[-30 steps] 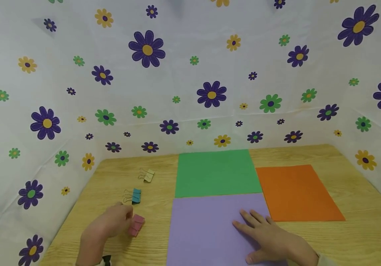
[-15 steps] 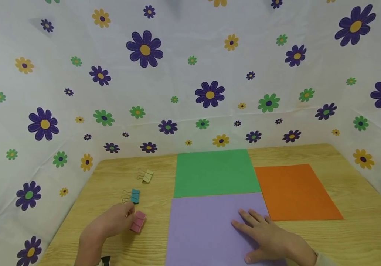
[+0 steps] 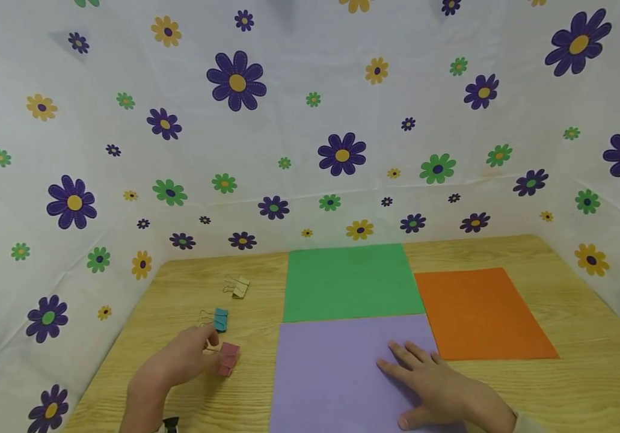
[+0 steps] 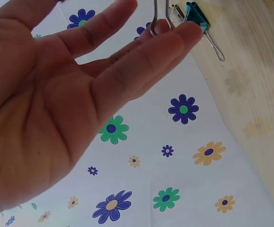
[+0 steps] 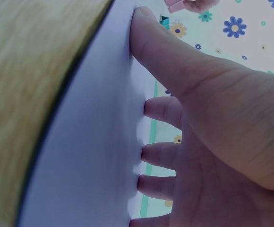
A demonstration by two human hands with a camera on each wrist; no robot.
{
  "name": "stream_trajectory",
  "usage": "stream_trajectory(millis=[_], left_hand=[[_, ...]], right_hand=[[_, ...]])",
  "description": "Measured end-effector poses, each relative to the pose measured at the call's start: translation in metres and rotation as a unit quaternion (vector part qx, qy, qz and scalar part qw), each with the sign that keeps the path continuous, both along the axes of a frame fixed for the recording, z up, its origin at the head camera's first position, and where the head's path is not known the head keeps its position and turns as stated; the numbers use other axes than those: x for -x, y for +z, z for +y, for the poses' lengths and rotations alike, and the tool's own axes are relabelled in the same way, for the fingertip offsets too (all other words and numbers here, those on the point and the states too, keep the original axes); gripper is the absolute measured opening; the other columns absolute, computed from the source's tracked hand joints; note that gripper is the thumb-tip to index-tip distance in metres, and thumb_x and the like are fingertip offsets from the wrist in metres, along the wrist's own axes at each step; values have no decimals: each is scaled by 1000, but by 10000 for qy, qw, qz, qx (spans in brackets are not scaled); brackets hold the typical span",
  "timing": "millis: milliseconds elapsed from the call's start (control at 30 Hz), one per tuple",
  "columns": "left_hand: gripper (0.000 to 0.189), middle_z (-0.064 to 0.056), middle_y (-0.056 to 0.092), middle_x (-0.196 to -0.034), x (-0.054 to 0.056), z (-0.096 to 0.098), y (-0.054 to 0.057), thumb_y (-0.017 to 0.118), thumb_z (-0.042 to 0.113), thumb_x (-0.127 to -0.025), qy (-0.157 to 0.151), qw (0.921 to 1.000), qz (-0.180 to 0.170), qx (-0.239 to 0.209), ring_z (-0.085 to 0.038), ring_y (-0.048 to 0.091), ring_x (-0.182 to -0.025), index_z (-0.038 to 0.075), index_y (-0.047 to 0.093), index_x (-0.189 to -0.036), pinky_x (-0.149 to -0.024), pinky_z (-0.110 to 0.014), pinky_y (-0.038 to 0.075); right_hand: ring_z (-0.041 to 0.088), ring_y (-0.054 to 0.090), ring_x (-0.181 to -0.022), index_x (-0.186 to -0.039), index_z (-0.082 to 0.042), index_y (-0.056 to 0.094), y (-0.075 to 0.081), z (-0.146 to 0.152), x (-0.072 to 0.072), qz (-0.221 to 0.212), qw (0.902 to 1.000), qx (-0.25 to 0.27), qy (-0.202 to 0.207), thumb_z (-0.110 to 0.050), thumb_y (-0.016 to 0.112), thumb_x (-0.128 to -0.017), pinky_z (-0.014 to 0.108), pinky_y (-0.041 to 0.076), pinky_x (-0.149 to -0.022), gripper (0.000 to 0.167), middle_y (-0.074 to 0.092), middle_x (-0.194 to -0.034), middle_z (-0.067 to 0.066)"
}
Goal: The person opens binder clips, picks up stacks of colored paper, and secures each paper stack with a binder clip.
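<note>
My left hand (image 3: 182, 358) is at the left of the table, its thumb and fingers at the wire handles of a pink binder clip (image 3: 228, 359). In the left wrist view, one wire handle (image 4: 153, 23) shows beside the fingers, and the clip's body is out of frame. Just beyond that hand lies a teal binder clip (image 3: 220, 320); farther back is a pale yellow one (image 3: 241, 287). My right hand (image 3: 431, 385) rests with fingers spread on a purple sheet (image 3: 326, 373). Its fingertips and thumb press the surface in the right wrist view.
A green sheet (image 3: 350, 282) adjoins the purple one's far edge. To the right lies an orange sheet (image 3: 485, 316). All rest on a wood-grain table (image 3: 586, 391), with flower-patterned white cloth (image 3: 299, 126) rising behind and at both sides.
The pink binder clip has shifted slightly to the right and away from me and turned a little, with the left fingers at its handles. The right hand stays in place.
</note>
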State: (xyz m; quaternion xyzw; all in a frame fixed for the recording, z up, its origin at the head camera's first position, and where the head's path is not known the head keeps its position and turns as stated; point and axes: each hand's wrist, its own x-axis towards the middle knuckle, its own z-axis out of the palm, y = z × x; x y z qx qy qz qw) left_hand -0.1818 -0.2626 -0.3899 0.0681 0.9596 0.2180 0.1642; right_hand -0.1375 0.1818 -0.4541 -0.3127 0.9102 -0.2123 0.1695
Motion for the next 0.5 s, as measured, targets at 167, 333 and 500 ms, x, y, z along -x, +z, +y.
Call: stream_trajectory(millis=[167, 333, 500], left_hand=[[27, -9, 63, -94, 1, 1, 1, 73, 9, -78, -171, 9998, 83, 27, -26, 60, -90, -5, 63, -99, -74, -42, 53], [20, -1, 53, -76, -1, 3, 4, 78, 8, -75, -415, 9991, 119, -11, -16, 48, -73, 2, 59, -75, -63, -32, 43], [24, -8, 68, -94, 0, 9, 8, 78, 13, -77, -324, 9993, 199, 20, -19, 59, -84, -2, 67, -92, -75, -40, 54]], right_hand=[[52, 21, -143, -152, -17, 41, 2, 0, 0, 53, 10000, -34, 34, -55, 76, -79, 80, 20, -101, 90, 25, -159, 25], [53, 23, -142, -151, -14, 42, 6, -3, 2, 31, 9997, -147, 185, -47, 77, -81, 82, 22, -99, 84, 25, -158, 26], [51, 24, -142, -150, -14, 44, 11, -5, 8, -89, 9990, -357, 268, -31, 78, -78, 81, 26, -99, 81, 26, -158, 25]])
